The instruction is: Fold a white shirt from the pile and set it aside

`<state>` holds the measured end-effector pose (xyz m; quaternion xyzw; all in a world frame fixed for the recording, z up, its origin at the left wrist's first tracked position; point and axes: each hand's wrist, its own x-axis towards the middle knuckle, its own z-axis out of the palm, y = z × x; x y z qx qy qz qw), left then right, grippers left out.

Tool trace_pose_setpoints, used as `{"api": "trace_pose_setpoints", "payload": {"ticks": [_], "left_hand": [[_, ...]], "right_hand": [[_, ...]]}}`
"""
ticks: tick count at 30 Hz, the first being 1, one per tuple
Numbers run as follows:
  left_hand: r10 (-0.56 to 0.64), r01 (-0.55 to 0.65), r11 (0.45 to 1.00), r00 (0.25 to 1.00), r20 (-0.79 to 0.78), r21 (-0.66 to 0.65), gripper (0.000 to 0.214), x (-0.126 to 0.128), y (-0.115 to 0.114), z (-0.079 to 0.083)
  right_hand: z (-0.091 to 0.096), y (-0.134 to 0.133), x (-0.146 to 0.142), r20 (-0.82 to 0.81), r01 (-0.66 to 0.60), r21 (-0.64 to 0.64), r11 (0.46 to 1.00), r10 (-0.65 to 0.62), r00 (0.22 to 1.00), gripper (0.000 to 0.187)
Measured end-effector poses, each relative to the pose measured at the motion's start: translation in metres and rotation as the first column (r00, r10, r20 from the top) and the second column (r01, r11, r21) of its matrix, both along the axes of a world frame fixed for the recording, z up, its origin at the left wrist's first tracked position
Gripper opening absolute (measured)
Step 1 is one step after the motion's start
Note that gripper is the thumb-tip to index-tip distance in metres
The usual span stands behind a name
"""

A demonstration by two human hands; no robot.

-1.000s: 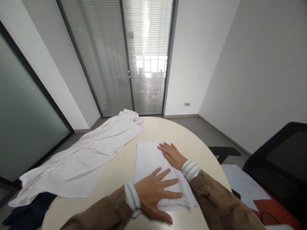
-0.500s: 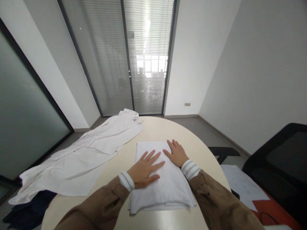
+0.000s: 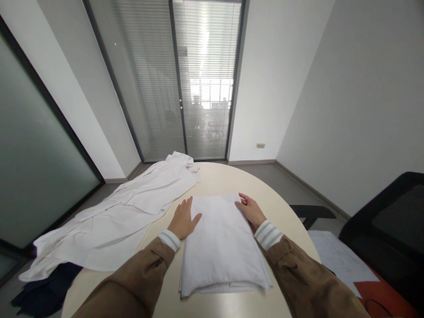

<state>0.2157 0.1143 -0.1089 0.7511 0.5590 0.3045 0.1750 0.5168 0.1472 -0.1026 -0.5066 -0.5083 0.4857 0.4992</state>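
Observation:
A folded white cloth garment (image 3: 221, 251) lies flat on the round table in front of me, its layered edges showing at the near side. My left hand (image 3: 183, 219) is open along its far left edge, the thumb spread over the cloth and the fingers pointing away. At the far right corner is my right hand (image 3: 252, 212), with slightly bent fingers at the edge and the thumb on the cloth. A gap shows between that thumb and the forefinger, and no firm grip is visible.
A second white garment (image 3: 115, 216) is spread loosely over the table's (image 3: 238, 176) left side and hangs past its edge. Dark blue cloth (image 3: 46, 287) lies below it. To the right are a black chair (image 3: 394, 221), papers (image 3: 338, 254) and a red surface (image 3: 386, 298).
My left hand has moved left from the middle of the folded garment to its edge. My right hand has shifted slightly right, with its fingers now more bent at the corner.

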Motion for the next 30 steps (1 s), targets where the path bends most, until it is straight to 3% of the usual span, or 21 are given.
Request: {"api": "trace_pose_setpoints", "payload": {"ticks": [4,9,11,14,19,22,24,26,30], "left_hand": [[-0.005,0.033,0.997,0.939,0.344,-0.076,0.093,0.0,0.005,0.005],[0.07,0.154,0.967,0.603,0.794,-0.203,0.101,0.004,0.008,0.014],[0.088,0.24,0.94,0.515,0.853,-0.242,0.1,0.005,0.006,0.018],[0.041,0.361,0.902,0.475,0.879,-0.237,0.08,0.008,0.001,0.022],[0.048,0.271,0.948,0.401,0.915,-0.168,0.061,0.013,-0.002,0.027],[0.054,0.196,0.97,0.39,0.919,-0.141,0.061,0.013,0.0,0.028],[0.051,0.157,0.979,0.417,0.907,-0.127,0.061,0.011,0.001,0.028],[0.023,0.157,0.981,0.495,0.869,-0.116,0.062,0.007,0.001,0.03],[-0.153,0.267,0.961,0.728,0.668,-0.071,0.074,-0.001,-0.003,0.033]], "right_hand": [[0.014,-0.009,-0.007,-0.256,-0.011,0.041,0.999,0.021,0.966,0.057],[0.037,-0.019,-0.012,-0.339,-0.006,0.136,0.991,0.052,0.939,0.066],[0.041,-0.022,-0.013,-0.332,-0.004,0.149,0.989,0.054,0.942,0.069],[0.041,-0.022,-0.013,-0.305,-0.006,0.158,0.987,0.054,0.951,0.072],[0.035,-0.021,-0.011,-0.295,-0.096,0.085,0.992,0.117,0.948,0.088],[0.029,-0.022,-0.008,-0.256,-0.235,-0.011,0.972,0.225,0.94,0.105],[0.026,-0.023,-0.007,-0.239,-0.319,-0.036,0.947,0.302,0.923,0.104],[0.024,-0.024,-0.005,-0.234,-0.357,-0.027,0.934,0.342,0.91,0.092],[0.024,-0.024,-0.005,-0.257,-0.322,0.006,0.947,0.313,0.914,0.081]]}}
